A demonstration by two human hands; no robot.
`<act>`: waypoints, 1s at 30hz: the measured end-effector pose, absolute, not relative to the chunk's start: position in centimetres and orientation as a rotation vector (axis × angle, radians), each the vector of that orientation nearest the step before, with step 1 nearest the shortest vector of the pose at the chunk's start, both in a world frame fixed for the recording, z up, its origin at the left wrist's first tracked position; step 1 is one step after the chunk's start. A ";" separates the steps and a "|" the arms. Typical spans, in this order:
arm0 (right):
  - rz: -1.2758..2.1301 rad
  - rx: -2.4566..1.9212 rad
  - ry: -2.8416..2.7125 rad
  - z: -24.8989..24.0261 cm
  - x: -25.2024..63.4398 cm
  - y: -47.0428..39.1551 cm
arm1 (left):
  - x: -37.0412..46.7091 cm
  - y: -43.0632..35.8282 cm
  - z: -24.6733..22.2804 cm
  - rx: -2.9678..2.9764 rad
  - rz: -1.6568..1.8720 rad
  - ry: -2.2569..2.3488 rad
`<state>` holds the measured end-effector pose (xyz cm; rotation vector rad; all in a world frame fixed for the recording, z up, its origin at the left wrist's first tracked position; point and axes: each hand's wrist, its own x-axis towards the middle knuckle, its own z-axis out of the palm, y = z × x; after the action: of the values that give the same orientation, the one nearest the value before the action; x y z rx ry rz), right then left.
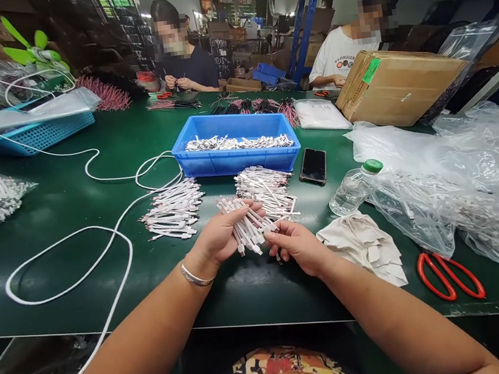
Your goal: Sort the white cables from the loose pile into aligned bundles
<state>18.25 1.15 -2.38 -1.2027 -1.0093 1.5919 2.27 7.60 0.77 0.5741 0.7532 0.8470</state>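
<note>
My left hand [219,235] is closed around a bunch of short white cables [248,227], the thumb lying across the top of them. Pinched at the bunch's lower right end, my right hand [294,245] has its fingers on the connector ends of cables. Behind my hands, one pile of white cables [174,210] lies to the left and another cable pile [268,190] to the right. Just beyond them stands a blue bin [237,163] holding more short white cables.
A phone [313,166], a clear bottle [354,188], a cloth [365,248] and red-handled scissors [449,276] lie to the right, beside plastic bags of cables [477,206]. A long white cord [120,231] loops across the left. Two people [190,66] sit opposite, near a cardboard box [401,84].
</note>
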 end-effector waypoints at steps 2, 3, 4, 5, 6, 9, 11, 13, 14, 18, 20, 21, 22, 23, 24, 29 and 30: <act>1.596 -1.199 -0.990 -2.5 18.3 1.2 | 2.2 7.6 0.7 0.564 0.851 0.761; 1.596 -1.200 -0.982 -2.5 18.3 1.3 | 2.2 7.7 0.6 0.560 0.851 0.765; 1.591 -1.202 -0.974 -2.4 18.3 1.3 | 2.2 7.7 0.6 0.556 0.851 0.768; 1.582 -1.206 -0.965 -2.4 18.3 1.3 | 2.2 7.7 0.6 0.553 0.850 0.770; 1.571 -1.210 -0.956 -2.3 18.3 1.3 | 2.2 7.7 0.6 0.548 0.847 0.769; 1.548 -1.214 -0.924 -2.2 18.3 1.3 | 2.3 7.8 0.8 0.524 0.836 0.760; 1.540 -1.203 -0.897 -2.3 18.4 1.4 | 2.4 7.8 0.9 0.510 0.831 0.756; 1.530 -1.190 -0.866 -2.3 18.4 1.5 | 2.5 7.8 1.0 0.498 0.824 0.748; 1.527 -1.185 -0.850 -2.4 18.5 1.5 | 2.5 7.8 1.0 0.493 0.820 0.743; 1.549 -1.191 -0.801 -2.5 18.5 1.6 | 2.5 7.9 0.7 0.508 0.818 0.731; 1.613 -1.202 -0.808 -2.4 18.4 1.5 | 2.5 7.9 0.6 0.544 0.827 0.730; 1.660 -1.201 -0.824 -2.4 18.3 1.4 | 2.5 7.8 0.5 0.562 0.830 0.731; 1.706 -1.195 -0.847 -2.4 18.3 1.3 | 2.5 7.8 0.5 0.576 0.831 0.733; 1.745 -1.184 -0.876 -2.4 18.2 1.2 | 2.5 7.7 0.5 0.586 0.830 0.730; 1.769 -1.170 -0.905 -2.3 18.1 1.1 | 2.5 7.6 0.5 0.593 0.826 0.723; 1.725 -1.149 -0.993 -2.4 17.9 0.8 | 2.5 7.4 0.5 0.588 0.818 0.708; 1.704 -1.161 -0.997 -2.5 17.9 0.8 | 2.5 7.4 0.5 0.580 0.822 0.718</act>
<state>17.89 0.81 -2.51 -1.1609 -0.9968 1.7039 2.52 7.45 0.51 0.5795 0.7182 0.8220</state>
